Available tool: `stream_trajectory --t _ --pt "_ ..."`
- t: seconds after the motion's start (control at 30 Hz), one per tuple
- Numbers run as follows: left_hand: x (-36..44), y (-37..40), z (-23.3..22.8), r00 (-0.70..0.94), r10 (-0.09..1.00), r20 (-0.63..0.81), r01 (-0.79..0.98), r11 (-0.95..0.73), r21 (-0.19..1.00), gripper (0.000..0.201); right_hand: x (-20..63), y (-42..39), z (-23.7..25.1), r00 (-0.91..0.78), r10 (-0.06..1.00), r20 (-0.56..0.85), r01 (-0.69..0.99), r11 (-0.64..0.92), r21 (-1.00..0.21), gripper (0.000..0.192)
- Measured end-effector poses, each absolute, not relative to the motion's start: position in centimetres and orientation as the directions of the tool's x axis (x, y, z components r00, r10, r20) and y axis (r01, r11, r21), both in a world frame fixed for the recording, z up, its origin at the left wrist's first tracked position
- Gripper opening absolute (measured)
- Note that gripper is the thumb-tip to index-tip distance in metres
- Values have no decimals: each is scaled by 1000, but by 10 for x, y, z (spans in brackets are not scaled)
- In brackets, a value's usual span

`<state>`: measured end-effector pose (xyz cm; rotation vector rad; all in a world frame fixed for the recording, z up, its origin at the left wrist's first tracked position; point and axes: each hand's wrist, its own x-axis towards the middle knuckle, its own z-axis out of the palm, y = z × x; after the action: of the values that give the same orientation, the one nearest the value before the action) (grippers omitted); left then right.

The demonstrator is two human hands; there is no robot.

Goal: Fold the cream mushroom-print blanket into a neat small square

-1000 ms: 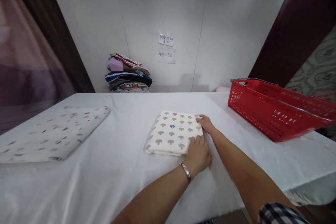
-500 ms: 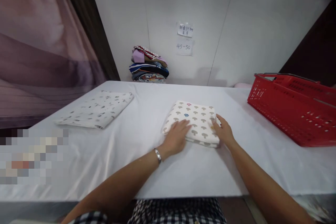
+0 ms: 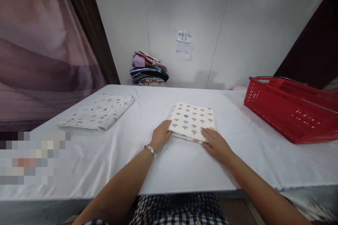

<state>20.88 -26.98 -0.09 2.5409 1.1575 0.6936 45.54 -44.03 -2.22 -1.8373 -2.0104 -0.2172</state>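
Head cam: folded cloth (image 3: pixel 192 121) lies flat, long axis front-to-back w/ left hand (image 3: pixel 160 136), right hand (image 3: pixel 217 143) open-palmed on near edge.

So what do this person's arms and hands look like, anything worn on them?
Both forearms are bare, with no sleeves reaching the wrists and no gloves. The left hand has a slim silver metal bracelet at the wrist. The right hand shows no jewellery. Black-and-white checked clothing appears below.
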Motion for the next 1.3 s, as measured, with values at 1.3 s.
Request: stream_trajectory --t 1.3 --pt "399 -316 30 710 695 114 637 -703 316 42 519 -342 -15 817 560 -139 -85 -122 -989 13"
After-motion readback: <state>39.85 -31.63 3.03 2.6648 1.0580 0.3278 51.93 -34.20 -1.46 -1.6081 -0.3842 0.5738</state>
